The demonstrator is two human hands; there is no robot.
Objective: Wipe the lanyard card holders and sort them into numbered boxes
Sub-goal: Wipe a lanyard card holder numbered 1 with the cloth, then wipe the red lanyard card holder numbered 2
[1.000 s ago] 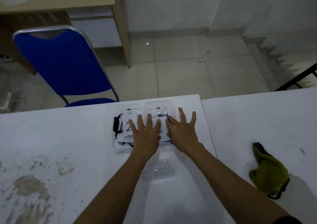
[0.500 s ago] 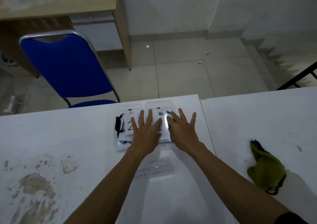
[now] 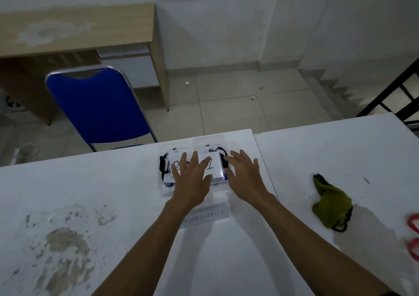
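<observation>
Two clear plastic boxes stand side by side near the far edge of the white surface (image 3: pixel 113 193). The left box (image 3: pixel 163 183) carries a paper label with the number 2 (image 3: pixel 175 159), and black lanyard straps (image 3: pixel 162 166) lie inside it against its left wall. The right box (image 3: pixel 207 142) carries a paper label with the number 1 (image 3: pixel 212 164), and more black strap shows at its right side.

The left hand (image 3: pixel 192 178) lies flat on top of the boxes, with straight fingers spread over both labels. Its grip is wide and it holds nothing. The right hand (image 3: pixel 243 171) is just beside the right box, with fingers straight and a little apart. Its thumb is near the right wall of this box, but I cannot tell if it touches. This grip is also wide, with nothing in it.

Closer to the person, a clear card holder (image 3: pixel 207 214) lies flat on the surface, just below the boxes and between the two forearms. It shows a handwritten word that ends in "sionis".

A crumpled green cloth (image 3: pixel 331 205) lies on the surface well apart to the right. At the right edge of the view there is something red (image 3: pixel 413 234), cut by the frame. Behind the surface a blue chair (image 3: pixel 97 105) stands on the tiled floor, and a wooden desk (image 3: pixel 77 28) is by the wall.
</observation>
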